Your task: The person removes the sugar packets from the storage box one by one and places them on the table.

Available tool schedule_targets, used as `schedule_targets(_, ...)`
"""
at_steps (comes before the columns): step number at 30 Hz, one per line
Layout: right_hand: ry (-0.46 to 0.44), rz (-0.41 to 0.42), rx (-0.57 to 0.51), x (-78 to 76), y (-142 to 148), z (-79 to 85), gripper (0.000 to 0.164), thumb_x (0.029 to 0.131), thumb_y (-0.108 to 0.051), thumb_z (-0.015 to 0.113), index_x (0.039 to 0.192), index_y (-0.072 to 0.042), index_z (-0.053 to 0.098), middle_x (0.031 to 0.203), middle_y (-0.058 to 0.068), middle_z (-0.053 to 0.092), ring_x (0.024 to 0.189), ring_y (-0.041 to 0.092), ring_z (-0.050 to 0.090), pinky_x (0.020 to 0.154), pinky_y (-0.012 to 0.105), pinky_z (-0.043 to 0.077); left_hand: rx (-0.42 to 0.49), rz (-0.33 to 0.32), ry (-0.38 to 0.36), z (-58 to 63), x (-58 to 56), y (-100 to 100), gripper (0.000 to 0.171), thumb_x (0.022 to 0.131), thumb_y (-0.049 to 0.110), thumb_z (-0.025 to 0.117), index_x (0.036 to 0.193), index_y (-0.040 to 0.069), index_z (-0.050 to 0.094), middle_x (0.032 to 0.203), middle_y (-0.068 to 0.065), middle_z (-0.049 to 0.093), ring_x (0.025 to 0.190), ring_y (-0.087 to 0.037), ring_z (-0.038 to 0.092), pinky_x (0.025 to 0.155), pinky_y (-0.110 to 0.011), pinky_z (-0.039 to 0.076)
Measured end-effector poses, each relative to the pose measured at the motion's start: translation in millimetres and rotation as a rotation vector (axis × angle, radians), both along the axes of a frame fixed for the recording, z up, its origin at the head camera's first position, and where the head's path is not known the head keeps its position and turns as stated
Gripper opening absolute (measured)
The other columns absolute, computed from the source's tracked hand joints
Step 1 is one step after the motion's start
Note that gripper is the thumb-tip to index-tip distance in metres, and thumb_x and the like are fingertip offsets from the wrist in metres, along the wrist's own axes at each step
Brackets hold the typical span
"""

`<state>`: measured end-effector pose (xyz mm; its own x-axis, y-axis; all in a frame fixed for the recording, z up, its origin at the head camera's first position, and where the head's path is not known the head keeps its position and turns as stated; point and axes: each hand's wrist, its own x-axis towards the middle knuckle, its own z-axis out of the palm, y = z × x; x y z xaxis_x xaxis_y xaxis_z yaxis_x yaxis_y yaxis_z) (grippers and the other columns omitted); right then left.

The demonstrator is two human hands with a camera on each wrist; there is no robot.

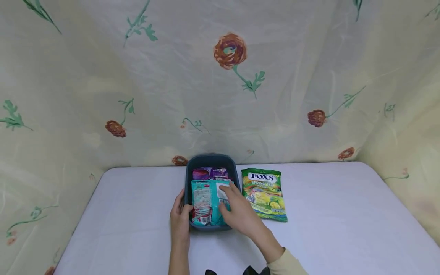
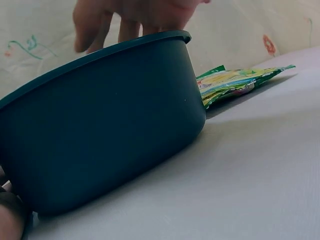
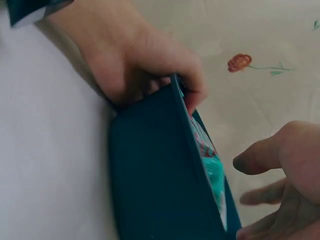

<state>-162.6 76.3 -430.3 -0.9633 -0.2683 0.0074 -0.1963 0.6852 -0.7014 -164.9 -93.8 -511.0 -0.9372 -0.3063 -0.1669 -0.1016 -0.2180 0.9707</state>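
Observation:
A dark blue plastic bin [image 1: 210, 228] stands on the table. My left hand [image 1: 180, 221] grips its left wall, the thumb hooked over the rim, as the right wrist view also shows. Inside, a teal snack packet [image 1: 206, 200] lies in the near part, with purple packets [image 1: 202, 173] showing at the far end. My right hand [image 1: 240, 212] is over the packet's right side, fingers spread and fairly straight, fingertips right at its surface. In the right wrist view the right-hand fingers [image 3: 257, 157] are loosely extended, nothing pinched between them.
A green and yellow Fox's Spring Tea candy bag [image 1: 264, 194] lies flat on the white table [image 1: 330, 214], just right of the bin. Behind the table's far edge hangs a floral curtain [image 1: 275, 126], close to the bin's far end.

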Motion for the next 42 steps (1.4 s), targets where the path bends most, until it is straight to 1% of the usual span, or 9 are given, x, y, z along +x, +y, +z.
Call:
schedule_targets(5, -0.125, -0.012, -0.035, -4.3, -7.6, 0.6, 0.059, 0.093, -0.023, 0.053, 0.145, -0.004, 0.033, 0.156, 0.026, 0.012, 0.142, 0.042, 0.020, 0.105, 0.063, 0.029, -0.002, -0.007, 0.000, -0.4, -0.2, -1.8, 0.057, 0.084, 0.006, 0.049, 0.139, 0.023, 0.047, 0.150, -0.001, 0.038, 0.139, -0.017, 0.032, 0.112, -0.042, 0.028)
schedule_targets(10, -0.165, -0.053, -0.067, -9.1, -13.0, -2.7, 0.069, 0.093, -0.026, 0.055, 0.149, -0.003, 0.022, 0.156, 0.027, 0.004, 0.142, 0.044, 0.016, 0.104, 0.065, 0.028, 0.004, -0.015, 0.003, -0.4, -1.3, -2.2, 0.057, 0.084, 0.006, 0.048, 0.139, 0.023, 0.046, 0.151, -0.002, 0.037, 0.140, -0.017, 0.032, 0.112, -0.041, 0.028)
schedule_targets(19, -0.204, -0.094, -0.108, -12.2, -14.5, -5.7, 0.072, 0.093, -0.029, 0.054, 0.151, -0.006, 0.018, 0.156, 0.027, 0.002, 0.142, 0.045, 0.015, 0.105, 0.066, 0.025, 0.015, -0.019, -0.004, 1.0, -1.0, -0.5, 0.058, 0.084, 0.007, 0.048, 0.141, 0.022, 0.044, 0.152, -0.003, 0.034, 0.142, -0.018, 0.028, 0.114, -0.043, 0.026)
schedule_targets(26, -0.275, -0.126, -0.221, -7.1, -13.1, -0.9, 0.066, 0.093, -0.028, 0.053, 0.150, -0.014, 0.024, 0.158, 0.022, 0.003, 0.144, 0.043, 0.007, 0.105, 0.070, 0.018, 0.018, -0.015, 0.009, 0.8, -0.6, -0.6, 0.058, 0.084, 0.006, 0.048, 0.140, 0.021, 0.045, 0.153, -0.002, 0.034, 0.143, -0.017, 0.026, 0.115, -0.042, 0.024)
schedule_targets(32, -0.271, -0.134, -0.303, -3.6, -12.4, 2.0, 0.054, 0.095, -0.022, 0.051, 0.146, -0.014, 0.033, 0.156, 0.019, 0.021, 0.142, 0.037, 0.022, 0.108, 0.063, 0.023, 0.008, -0.017, 0.012, 0.5, -3.7, -3.8, 0.057, 0.085, 0.006, 0.048, 0.140, 0.021, 0.046, 0.153, -0.002, 0.034, 0.144, -0.017, 0.024, 0.116, -0.041, 0.022)
schedule_targets(34, -0.265, -0.111, -0.323, -2.3, -10.9, 1.3, 0.052, 0.096, -0.021, 0.050, 0.145, -0.015, 0.033, 0.157, 0.017, 0.019, 0.143, 0.037, 0.021, 0.109, 0.063, 0.022, 0.002, -0.017, 0.005, 0.2, -3.7, -4.3, 0.056, 0.085, 0.006, 0.048, 0.139, 0.021, 0.046, 0.153, -0.002, 0.034, 0.144, -0.018, 0.025, 0.116, -0.042, 0.023)
schedule_targets(38, -0.247, -0.052, -0.363, 1.8, -5.1, -1.1, 0.051, 0.096, -0.019, 0.050, 0.145, -0.019, 0.034, 0.160, 0.008, 0.006, 0.146, 0.036, 0.009, 0.109, 0.066, 0.017, 0.003, -0.016, -0.003, -0.1, -3.8, -4.7, 0.056, 0.085, 0.007, 0.049, 0.139, 0.021, 0.047, 0.152, -0.002, 0.035, 0.144, -0.018, 0.026, 0.115, -0.042, 0.024)
schedule_targets(40, -0.236, -0.040, -0.394, 3.9, -1.7, -2.8, 0.050, 0.096, -0.017, 0.050, 0.144, -0.021, 0.036, 0.161, 0.004, 0.005, 0.147, 0.033, 0.007, 0.111, 0.063, 0.017, 0.011, -0.016, 0.001, 0.1, -3.9, -4.6, 0.056, 0.085, 0.007, 0.049, 0.139, 0.021, 0.047, 0.152, -0.002, 0.035, 0.143, -0.017, 0.026, 0.115, -0.041, 0.024)
schedule_targets(42, -0.235, -0.035, -0.428, 5.6, 0.9, -4.3, 0.049, 0.096, -0.015, 0.050, 0.143, -0.020, 0.038, 0.160, 0.005, 0.007, 0.147, 0.033, 0.008, 0.112, 0.058, 0.018, 0.019, -0.017, 0.005, -0.1, -4.1, -4.5, 0.056, 0.085, 0.006, 0.049, 0.139, 0.020, 0.047, 0.152, -0.003, 0.035, 0.143, -0.017, 0.027, 0.115, -0.041, 0.024)
